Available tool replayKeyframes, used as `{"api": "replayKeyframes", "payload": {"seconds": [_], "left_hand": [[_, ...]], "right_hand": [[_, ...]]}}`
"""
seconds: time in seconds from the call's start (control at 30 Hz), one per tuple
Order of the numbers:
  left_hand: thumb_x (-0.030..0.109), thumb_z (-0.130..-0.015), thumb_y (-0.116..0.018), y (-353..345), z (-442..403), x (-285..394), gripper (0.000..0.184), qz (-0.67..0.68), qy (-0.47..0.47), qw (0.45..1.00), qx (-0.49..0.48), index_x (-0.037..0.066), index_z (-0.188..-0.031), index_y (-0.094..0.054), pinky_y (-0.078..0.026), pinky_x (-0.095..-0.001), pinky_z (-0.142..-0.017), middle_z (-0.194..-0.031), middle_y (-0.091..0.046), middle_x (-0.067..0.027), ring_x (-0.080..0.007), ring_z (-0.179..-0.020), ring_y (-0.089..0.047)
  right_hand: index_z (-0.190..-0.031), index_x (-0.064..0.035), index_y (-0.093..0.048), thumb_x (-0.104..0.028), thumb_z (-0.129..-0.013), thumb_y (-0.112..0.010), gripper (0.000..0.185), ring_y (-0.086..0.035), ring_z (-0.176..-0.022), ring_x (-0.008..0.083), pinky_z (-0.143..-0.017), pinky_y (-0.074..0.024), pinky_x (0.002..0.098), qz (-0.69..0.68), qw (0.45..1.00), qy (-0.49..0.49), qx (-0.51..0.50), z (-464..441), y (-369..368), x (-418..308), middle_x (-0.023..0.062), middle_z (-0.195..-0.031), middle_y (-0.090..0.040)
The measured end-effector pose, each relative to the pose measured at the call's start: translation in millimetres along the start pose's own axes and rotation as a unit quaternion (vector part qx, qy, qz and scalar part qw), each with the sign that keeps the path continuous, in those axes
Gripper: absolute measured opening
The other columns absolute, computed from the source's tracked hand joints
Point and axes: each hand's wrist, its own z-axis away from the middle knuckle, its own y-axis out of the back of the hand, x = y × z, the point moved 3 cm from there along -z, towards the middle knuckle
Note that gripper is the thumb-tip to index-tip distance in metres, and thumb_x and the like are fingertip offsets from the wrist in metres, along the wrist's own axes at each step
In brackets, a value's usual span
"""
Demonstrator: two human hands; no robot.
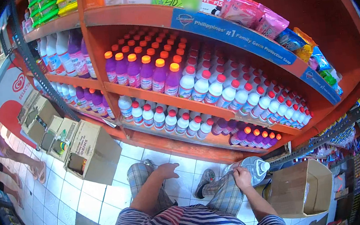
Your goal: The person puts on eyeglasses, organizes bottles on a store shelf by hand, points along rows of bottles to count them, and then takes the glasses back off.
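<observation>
My left hand (167,171) is held out over my left knee in plaid trousers, fingers apart and nothing in them. My right hand (242,178) is closed at the side of a large clear bottle (256,169) with a white cap, beside my right knee. The bottle is tilted, its cap pointing right. Which part of it my fingers grip is partly hidden. In front of me, the orange shelves (156,137) carry rows of white bottles with red caps (201,86) and purple bottles with orange caps (158,75).
An open cardboard box (289,189) stands right of the bottle. Several cartons (98,152) stand on the tiled floor at the left, near a white and red freezer (7,93). Another person's legs (20,155) show at the far left. Packets (244,11) sit on the upper shelf.
</observation>
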Motion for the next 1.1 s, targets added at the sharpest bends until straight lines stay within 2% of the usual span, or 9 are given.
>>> {"api": "replayKeyframes", "payload": {"seconds": [0.1, 0.27, 0.37, 0.47, 0.6, 0.7, 0.8, 1.1], "left_hand": [[0.037, -0.073, -0.069, 6.4, 8.6, 7.7, 0.073, -0.005, 0.025, 1.0, 0.0, 0.007, -0.133, -0.04, -0.04, -0.0413, -0.097, -0.127, -0.05, -0.0185, -0.0331, -0.116, -0.049], [0.036, -0.069, -0.07, -3.9, -0.8, -5.3, 0.075, 0.006, -0.007, 1.0, 0.028, 0.007, -0.132, -0.041, -0.042, -0.0417, -0.093, -0.121, -0.054, -0.0201, -0.0342, -0.11, -0.053], [0.036, -0.069, -0.07, -5.5, -2.0, -7.1, 0.075, 0.002, -0.007, 1.0, 0.031, 0.008, -0.132, -0.041, -0.043, -0.042, -0.092, -0.12, -0.055, -0.0198, -0.0342, -0.11, -0.053], [0.036, -0.069, -0.07, -6.7, -2.9, -8.3, 0.075, -0.002, -0.004, 1.0, 0.031, 0.008, -0.132, -0.042, -0.043, -0.0421, -0.092, -0.12, -0.055, -0.0195, -0.0342, -0.109, -0.053], [0.035, -0.069, -0.07, -7.0, -2.9, -8.6, 0.074, 0.0, -0.014, 0.999, 0.043, 0.008, -0.132, -0.041, -0.043, -0.0421, -0.092, -0.121, -0.055, -0.019, -0.0337, -0.11, -0.053], [0.037, -0.072, -0.069, 0.8, 1.9, -0.3, 0.075, -0.008, 0.009, 1.0, -0.002, 0.006, -0.134, -0.039, -0.04, -0.0405, -0.097, -0.128, -0.05, -0.0185, -0.0323, -0.118, -0.048], [0.036, -0.069, -0.069, -1.5, 1.9, -2.2, 0.074, -0.001, -0.003, 0.999, 0.036, 0.008, -0.131, -0.042, -0.042, -0.0421, -0.093, -0.122, -0.055, -0.0184, -0.0335, -0.111, -0.053], [0.039, -0.069, -0.068, -3.6, -1.2, -4.8, 0.074, -0.001, -0.008, 0.999, 0.036, 0.01, -0.131, -0.043, -0.042, -0.0424, -0.093, -0.121, -0.055, -0.0184, -0.0336, -0.111, -0.053]], "right_hand": [[-0.087, -0.0077, -0.066, -0.025, -0.082, -0.053, 0.023, -0.058, -0.09, 0.0325, -0.081, -0.0448, 0.0426, -0.002, 1.0, -0.003, -0.005, 0.5, 0.3, -0.2, 0.0142, -0.091, -0.064], [-0.092, -0.0064, -0.066, -0.025, -0.085, -0.053, 0.024, -0.057, -0.092, 0.0346, -0.082, -0.0444, 0.0433, -0.004, 0.999, -0.017, -0.028, 0.6, 6.1, -4.8, 0.0158, -0.095, -0.063], [-0.085, -0.0074, -0.067, -0.026, -0.081, -0.056, 0.022, -0.059, -0.084, 0.0332, -0.078, -0.0458, 0.043, 0.001, 1.0, -0.002, 0.017, 1.1, 3.3, -2.5, 0.0147, -0.085, -0.065], [-0.092, -0.0065, -0.066, -0.026, -0.084, -0.054, 0.024, -0.057, -0.093, 0.0345, -0.082, -0.0444, 0.0432, -0.002, 0.999, -0.027, -0.03, 0.8, 6.4, -4.5, 0.0158, -0.095, -0.063], [-0.091, -0.0064, -0.066, -0.026, -0.084, -0.054, 0.024, -0.058, -0.091, 0.0343, -0.081, -0.045, 0.0431, -0.016, 0.999, -0.027, -0.023, 0.8, 8.4, -7.0, 0.0161, -0.094, -0.063], [-0.089, -0.0069, -0.067, -0.026, -0.083, -0.055, 0.023, -0.059, -0.089, 0.0337, -0.08, -0.0455, 0.0428, -0.016, 1.0, -0.021, -0.005, 1.4, 8.2, -7.0, 0.0156, -0.092, -0.064], [-0.086, -0.008, -0.068, -0.026, -0.081, -0.056, 0.021, -0.06, -0.087, 0.0324, -0.08, -0.0459, 0.0421, -0.017, 1.0, -0.018, 0.011, 0.9, 4.4, -3.2, 0.0142, -0.088, -0.065], [-0.089, -0.0061, -0.066, -0.025, -0.083, -0.054, 0.023, -0.059, -0.089, 0.0338, -0.08, -0.0459, 0.0421, -0.015, 1.0, -0.024, -0.005, 0.1, 2.4, 0.2, 0.0162, -0.091, -0.064]]}}
